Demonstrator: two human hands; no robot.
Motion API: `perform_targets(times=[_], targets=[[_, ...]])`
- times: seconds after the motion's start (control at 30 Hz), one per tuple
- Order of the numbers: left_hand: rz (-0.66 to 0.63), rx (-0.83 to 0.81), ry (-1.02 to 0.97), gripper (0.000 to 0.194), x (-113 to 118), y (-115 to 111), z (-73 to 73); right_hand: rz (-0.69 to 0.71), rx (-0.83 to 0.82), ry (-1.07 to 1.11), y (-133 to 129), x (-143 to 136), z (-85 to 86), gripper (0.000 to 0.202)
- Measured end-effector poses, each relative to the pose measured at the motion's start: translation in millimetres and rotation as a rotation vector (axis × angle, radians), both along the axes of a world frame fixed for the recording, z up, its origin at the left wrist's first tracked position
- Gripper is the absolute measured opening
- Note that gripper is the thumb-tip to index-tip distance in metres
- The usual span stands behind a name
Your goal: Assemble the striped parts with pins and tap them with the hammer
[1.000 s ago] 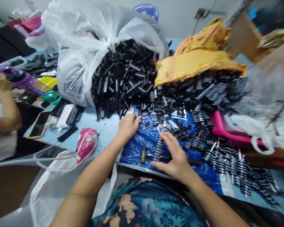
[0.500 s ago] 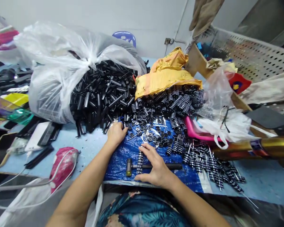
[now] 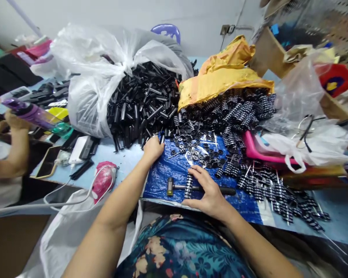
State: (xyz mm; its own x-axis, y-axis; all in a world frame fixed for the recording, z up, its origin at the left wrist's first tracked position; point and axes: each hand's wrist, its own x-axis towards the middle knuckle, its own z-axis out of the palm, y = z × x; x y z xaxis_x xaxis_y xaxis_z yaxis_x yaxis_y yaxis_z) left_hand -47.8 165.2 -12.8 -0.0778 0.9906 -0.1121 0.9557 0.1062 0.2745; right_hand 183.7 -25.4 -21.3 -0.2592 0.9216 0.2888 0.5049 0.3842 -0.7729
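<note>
My left hand (image 3: 153, 149) is closed at the front edge of a heap of black tubes (image 3: 145, 104), its fingers round a small black tube (image 3: 162, 138). My right hand (image 3: 207, 191) holds a black-and-white patterned roller (image 3: 188, 186) upright between thumb and fingertips. Behind the roller a hammer (image 3: 178, 187) lies on the blue plastic sheet (image 3: 159, 173), its handle passing under my right hand. Small black discs (image 3: 201, 152) are scattered on the sheet beyond my hands.
A white plastic bag (image 3: 89, 92) and a yellow sack (image 3: 223, 85) stand behind. Patterned rollers (image 3: 261, 189) lie right of the sheet, near a pink tray (image 3: 252, 150). Another person's arm (image 3: 19, 148) shows at far left, near a purple bottle (image 3: 31, 114).
The view has swung left, bringing another person's arms into sight. My left hand now has a small black tube showing at its fingertips. My right hand keeps its pose round the roller.
</note>
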Motion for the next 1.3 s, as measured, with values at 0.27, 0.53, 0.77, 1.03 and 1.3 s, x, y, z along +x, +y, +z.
perform_targets(times=[0.27, 0.53, 0.77, 1.03, 1.3], targets=[[0.078, 0.474, -0.222, 0.019, -54.4, -10.8, 7.5, -0.03, 0.026, 0.015, -4.4, 15.6, 3.6, 0.091], [0.11, 0.755, -0.666, 0.018, -16.0, 18.8, 14.6, 0.074, 0.135, 0.082, 12.0, -6.0, 10.7, 0.094], [-0.461, 0.729, -0.226, 0.031, 2.2, 20.4, 13.0, -0.022, 0.088, 0.036, 2.2, 12.4, 4.5, 0.093], [0.044, 0.085, -1.166, 0.045, 38.3, -56.3, 31.6, -0.162, 0.299, -0.001, 10.0, 16.7, 9.2, 0.087], [0.328, -0.559, -1.807, 0.04, 61.6, -149.4, 37.7, 0.006, 0.407, -0.055, 16.4, -7.7, 12.9, 0.093]])
